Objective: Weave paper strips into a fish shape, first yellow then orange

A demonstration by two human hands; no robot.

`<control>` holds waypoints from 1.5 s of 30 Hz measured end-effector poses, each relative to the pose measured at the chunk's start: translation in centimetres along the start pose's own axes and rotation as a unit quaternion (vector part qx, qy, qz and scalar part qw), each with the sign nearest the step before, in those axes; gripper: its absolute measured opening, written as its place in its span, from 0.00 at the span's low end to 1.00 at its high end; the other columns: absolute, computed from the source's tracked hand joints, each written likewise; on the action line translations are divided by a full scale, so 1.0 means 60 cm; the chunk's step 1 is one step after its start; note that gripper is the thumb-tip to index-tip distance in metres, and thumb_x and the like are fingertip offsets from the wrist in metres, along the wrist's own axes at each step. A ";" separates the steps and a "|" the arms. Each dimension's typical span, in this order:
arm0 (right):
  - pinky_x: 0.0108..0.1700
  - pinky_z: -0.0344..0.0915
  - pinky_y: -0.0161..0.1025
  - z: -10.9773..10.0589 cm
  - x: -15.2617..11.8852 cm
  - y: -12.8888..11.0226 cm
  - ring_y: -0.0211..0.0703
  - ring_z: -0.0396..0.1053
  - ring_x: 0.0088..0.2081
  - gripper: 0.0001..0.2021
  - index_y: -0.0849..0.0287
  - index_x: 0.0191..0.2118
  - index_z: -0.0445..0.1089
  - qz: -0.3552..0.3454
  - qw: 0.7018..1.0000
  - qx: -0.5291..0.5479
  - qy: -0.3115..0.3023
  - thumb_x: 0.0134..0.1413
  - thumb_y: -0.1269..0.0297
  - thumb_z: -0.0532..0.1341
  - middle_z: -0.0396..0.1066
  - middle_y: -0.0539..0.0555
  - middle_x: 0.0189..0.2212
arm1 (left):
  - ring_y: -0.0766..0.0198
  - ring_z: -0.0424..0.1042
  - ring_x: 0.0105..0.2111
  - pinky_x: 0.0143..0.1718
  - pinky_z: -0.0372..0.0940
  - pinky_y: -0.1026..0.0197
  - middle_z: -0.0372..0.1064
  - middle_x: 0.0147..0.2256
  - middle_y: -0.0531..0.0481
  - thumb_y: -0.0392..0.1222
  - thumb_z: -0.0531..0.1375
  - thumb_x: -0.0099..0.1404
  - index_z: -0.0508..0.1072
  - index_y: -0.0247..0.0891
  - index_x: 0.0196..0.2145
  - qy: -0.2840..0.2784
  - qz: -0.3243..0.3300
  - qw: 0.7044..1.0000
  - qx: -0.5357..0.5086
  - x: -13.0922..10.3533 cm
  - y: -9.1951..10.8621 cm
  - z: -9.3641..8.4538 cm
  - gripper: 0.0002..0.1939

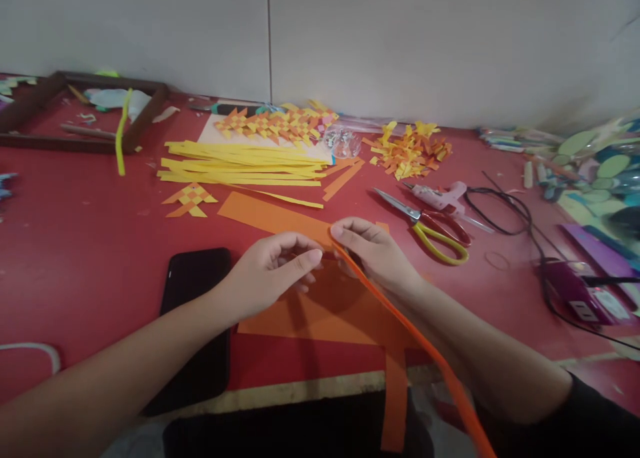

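My right hand (pixel 373 248) pinches a long, narrow orange paper strip (pixel 415 331) near its upper end. The strip runs down past my right forearm and out at the bottom edge. My left hand (pixel 280 268) is just left of that end, fingers loosely curved and apart, with nothing visible in it. Under both hands lie orange paper sheets (pixel 325 318), partly hidden. A wider orange piece (pixel 270 211) slants behind my hands, and another orange strip (pixel 395 398) hangs over the table's front edge.
Scissors (pixel 425 228) and a pink glue gun (pixel 443 195) with a cord lie right. A black phone (pixel 195 318) is left. Behind are yellow strips (pixel 240 161), a woven paper fish (pixel 191 199), a pile of folded pieces (pixel 413 150) and a brown frame (pixel 145 115).
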State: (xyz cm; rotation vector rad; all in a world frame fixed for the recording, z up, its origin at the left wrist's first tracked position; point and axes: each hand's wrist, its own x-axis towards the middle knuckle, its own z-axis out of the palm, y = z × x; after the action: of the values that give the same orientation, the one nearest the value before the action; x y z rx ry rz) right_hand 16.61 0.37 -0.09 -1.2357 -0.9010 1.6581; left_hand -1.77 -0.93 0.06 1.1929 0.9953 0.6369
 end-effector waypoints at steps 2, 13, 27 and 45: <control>0.19 0.58 0.29 -0.008 0.007 -0.001 0.32 0.64 0.18 0.14 0.57 0.29 0.65 -0.007 0.998 0.048 0.035 0.44 0.58 0.70 0.68 0.44 0.19 | 0.67 0.74 0.29 0.24 0.65 0.70 0.74 0.34 0.48 0.52 0.60 0.64 0.72 0.36 0.41 0.001 -0.011 1.000 0.010 0.000 -0.001 -0.001 0.16; 0.11 0.43 0.29 -0.026 0.013 -0.016 0.28 0.52 0.09 0.11 0.57 0.28 0.64 0.028 0.999 -0.001 -0.026 0.46 0.60 0.67 0.66 0.43 0.15 | 0.68 0.74 0.26 0.22 0.65 0.69 0.74 0.34 0.48 0.50 0.59 0.65 0.71 0.36 0.40 0.012 -0.024 0.999 0.023 0.000 0.000 -0.002 0.13; 0.26 0.59 0.33 -0.008 -0.010 0.011 0.33 0.62 0.23 0.10 0.59 0.29 0.71 -0.059 0.985 -0.121 -0.108 0.46 0.60 0.69 0.68 0.48 0.23 | 0.68 0.72 0.26 0.30 0.67 0.65 0.71 0.25 0.53 0.43 0.62 0.61 0.72 0.35 0.33 0.013 0.011 0.999 0.038 0.000 -0.006 -0.002 0.08; 0.26 0.54 0.34 -0.004 -0.013 0.012 0.33 0.58 0.23 0.06 0.60 0.25 0.69 -0.041 0.984 -0.126 -0.123 0.44 0.64 0.66 0.65 0.47 0.21 | 0.65 0.72 0.28 0.31 0.65 0.65 0.75 0.27 0.50 0.40 0.61 0.62 0.73 0.36 0.30 0.014 0.044 0.996 0.072 -0.006 -0.006 0.002 0.06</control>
State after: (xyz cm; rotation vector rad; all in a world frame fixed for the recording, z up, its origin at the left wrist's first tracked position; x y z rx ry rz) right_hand 16.79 -0.62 -0.52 -1.1557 -1.3298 1.6924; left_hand -1.83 -1.38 -0.15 1.3642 1.0309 0.6609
